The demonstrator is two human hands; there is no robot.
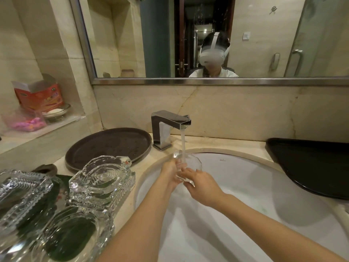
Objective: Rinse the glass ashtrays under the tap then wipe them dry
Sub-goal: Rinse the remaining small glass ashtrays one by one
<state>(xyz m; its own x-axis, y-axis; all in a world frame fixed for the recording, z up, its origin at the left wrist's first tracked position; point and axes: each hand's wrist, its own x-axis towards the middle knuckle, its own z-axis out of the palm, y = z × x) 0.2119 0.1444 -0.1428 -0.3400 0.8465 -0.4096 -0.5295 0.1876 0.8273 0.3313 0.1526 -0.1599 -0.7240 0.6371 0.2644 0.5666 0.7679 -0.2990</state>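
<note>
A clear glass ashtray (194,163) is held tilted over the white sink (245,186), right under the water running from the chrome tap (170,125). My left hand (171,173) grips its left edge and my right hand (200,182) grips its lower right edge. Several more glass ashtrays stand on the counter to the left: a stacked pair (103,178), one at the far left (20,193) and one at the front (71,235).
A round brown tray (107,146) lies behind the ashtrays, left of the tap. A black tray (311,163) sits on the counter at the right. A wall niche at the left holds a red box (39,95) and a soap dish (56,112). A mirror hangs above.
</note>
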